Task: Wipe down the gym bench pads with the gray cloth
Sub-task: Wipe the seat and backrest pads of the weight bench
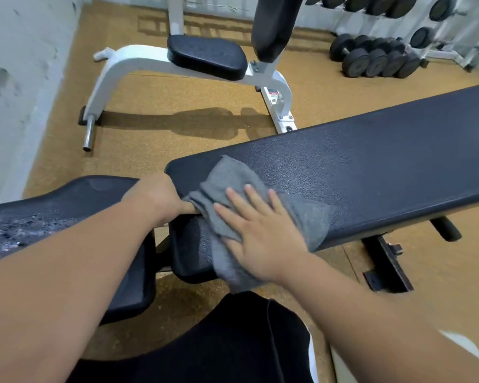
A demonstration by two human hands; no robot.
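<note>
In the head view, centre frame, we saw the right hand (260,239) pressing the gray cloth (230,181) flat on the long pad (371,167), its fingers (253,200) straight, likely for even contact. The left hand (158,197) clenched that pad's end, probably steadying it. We counted one cloth, two hands and a second pad (67,194) at lower left.

L hand (161,197) fingers hidden at gray cloth (227,175); long pad (371,161) cut off at R edge.
</note>
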